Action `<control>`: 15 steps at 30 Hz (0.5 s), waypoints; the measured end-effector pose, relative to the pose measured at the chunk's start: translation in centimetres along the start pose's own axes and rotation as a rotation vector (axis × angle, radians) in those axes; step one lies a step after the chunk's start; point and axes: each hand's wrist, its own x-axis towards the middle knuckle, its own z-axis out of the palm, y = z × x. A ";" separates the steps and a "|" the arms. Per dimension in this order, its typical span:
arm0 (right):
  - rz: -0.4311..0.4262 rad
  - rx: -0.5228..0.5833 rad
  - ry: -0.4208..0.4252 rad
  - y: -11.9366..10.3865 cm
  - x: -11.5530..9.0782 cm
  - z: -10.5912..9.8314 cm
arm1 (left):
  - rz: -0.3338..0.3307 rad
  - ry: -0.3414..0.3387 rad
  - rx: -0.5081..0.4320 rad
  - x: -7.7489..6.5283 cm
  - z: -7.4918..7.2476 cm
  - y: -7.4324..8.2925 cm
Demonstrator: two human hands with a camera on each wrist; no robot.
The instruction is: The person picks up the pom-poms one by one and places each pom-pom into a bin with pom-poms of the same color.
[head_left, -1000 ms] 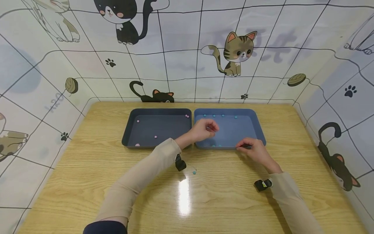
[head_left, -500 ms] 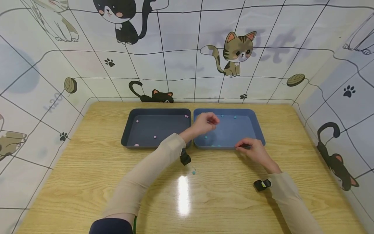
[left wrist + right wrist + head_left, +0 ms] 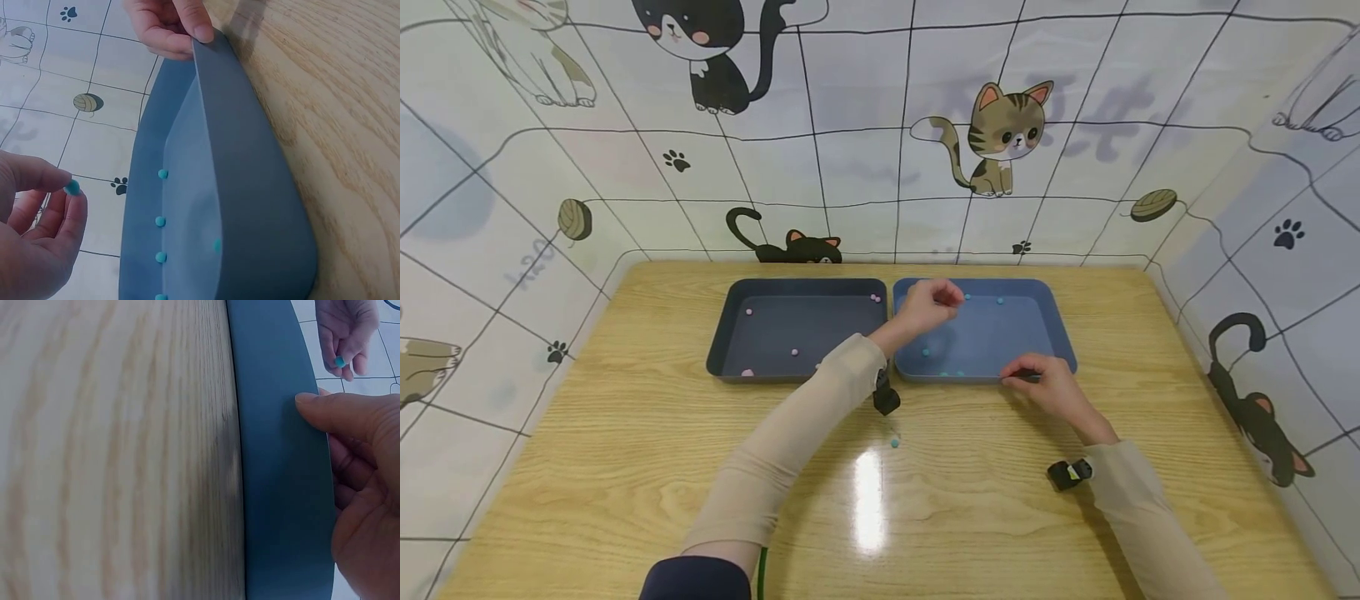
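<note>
Between thumb and fingers, my left hand [image 3: 927,306] pinches a small teal bead [image 3: 73,187], held above the left part of the blue tray [image 3: 1000,333]. The bead [image 3: 339,362] shows in the right wrist view too. My right hand [image 3: 1048,385] grips the near rim of that tray towards its right side, thumb on the outer wall. Several teal beads [image 3: 160,221] lie inside along the far wall, and others lie nearer the front. In the head view my left hand covers part of the tray's far left area.
A dark grey tray [image 3: 797,325] stands directly left of the blue one, with several pink beads [image 3: 794,352] scattered in it. One loose teal bead [image 3: 895,443] lies on the wooden table [image 3: 970,500] in front. Cat-patterned cloth [image 3: 865,167] walls the back and sides.
My left hand has moved away from me over the blue tray, uncovering a teal bead near the tray's left front. My right hand stays on the rim.
</note>
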 end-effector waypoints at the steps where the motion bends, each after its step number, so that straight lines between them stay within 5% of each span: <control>1: 0.004 -0.003 -0.001 0.0 0.0 0.0 | -0.001 0.003 -0.001 0.0 0.0 -0.1; 15: -0.031 -0.026 0.010 0.1 0.0 0.2 | 0.033 0.017 -0.054 -0.4 -0.6 -0.7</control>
